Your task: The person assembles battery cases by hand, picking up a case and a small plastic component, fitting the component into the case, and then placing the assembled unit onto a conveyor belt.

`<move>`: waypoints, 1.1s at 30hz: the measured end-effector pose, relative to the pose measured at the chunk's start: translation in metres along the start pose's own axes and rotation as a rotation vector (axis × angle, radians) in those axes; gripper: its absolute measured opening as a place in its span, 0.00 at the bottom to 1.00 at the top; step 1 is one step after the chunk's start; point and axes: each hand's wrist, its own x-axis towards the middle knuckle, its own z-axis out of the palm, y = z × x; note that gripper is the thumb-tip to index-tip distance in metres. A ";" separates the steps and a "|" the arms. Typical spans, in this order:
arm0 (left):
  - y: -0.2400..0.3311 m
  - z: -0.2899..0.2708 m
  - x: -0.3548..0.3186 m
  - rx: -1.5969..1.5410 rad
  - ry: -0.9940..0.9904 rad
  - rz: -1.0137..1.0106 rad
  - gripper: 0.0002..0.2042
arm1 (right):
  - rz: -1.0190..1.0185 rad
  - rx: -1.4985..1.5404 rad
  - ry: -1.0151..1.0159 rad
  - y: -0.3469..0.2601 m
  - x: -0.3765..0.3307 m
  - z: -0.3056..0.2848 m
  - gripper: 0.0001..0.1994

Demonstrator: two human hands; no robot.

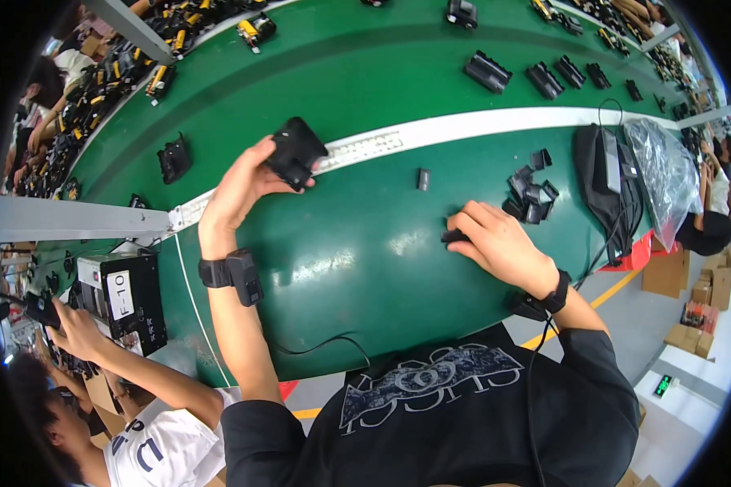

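My left hand (240, 187) is raised over the white strip at the table's far edge. Its fingers grip a black plastic housing (297, 148) by the side. Above the green tabletop, my right hand (495, 243) pinches a small black plastic piece (455, 236), mostly covered by the fingers. Just beyond that hand lies a single small dark piece (423, 179). To its right is a loose pile of small black plastic pieces (533, 193). Both wrists wear black straps with a small device.
Past the white strip (447, 126), a green belt carries several black housings (488, 72) and a yellow-and-black part (256, 31). At right lie a black bag (597, 183) and clear plastic (662, 174). A grey post (81, 219) and a co-worker's hand (80, 333) are at left.
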 end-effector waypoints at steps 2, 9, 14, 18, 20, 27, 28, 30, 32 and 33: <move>-0.005 0.019 0.009 -0.090 -0.074 -0.062 0.23 | 0.019 0.008 -0.001 -0.002 -0.002 0.002 0.15; -0.001 0.039 0.010 0.454 0.042 -0.017 0.17 | 0.132 0.176 0.038 -0.003 -0.004 0.004 0.15; 0.007 0.081 -0.004 1.020 0.303 0.141 0.16 | 0.110 0.073 0.070 -0.010 -0.005 0.010 0.13; -0.008 0.142 -0.020 1.360 0.185 0.284 0.20 | 0.083 0.096 0.039 -0.011 -0.006 0.008 0.09; -0.015 0.156 -0.018 1.409 0.225 0.387 0.12 | 0.085 0.073 -0.008 -0.010 -0.005 0.001 0.09; -0.031 0.140 -0.018 1.214 0.085 0.510 0.07 | -0.047 -0.001 0.178 -0.006 0.015 -0.027 0.07; -0.035 0.139 -0.017 1.166 0.082 0.517 0.08 | -0.096 -0.018 0.223 -0.008 0.019 -0.027 0.07; -0.043 0.138 -0.016 1.101 0.090 0.552 0.09 | -0.127 -0.029 0.208 -0.014 0.028 -0.020 0.09; -0.050 0.136 -0.013 1.069 0.119 0.625 0.09 | -0.165 -0.047 0.196 -0.020 0.036 -0.011 0.10; -0.053 0.135 -0.013 1.016 0.101 0.573 0.09 | -0.168 -0.054 0.189 -0.022 0.038 -0.008 0.11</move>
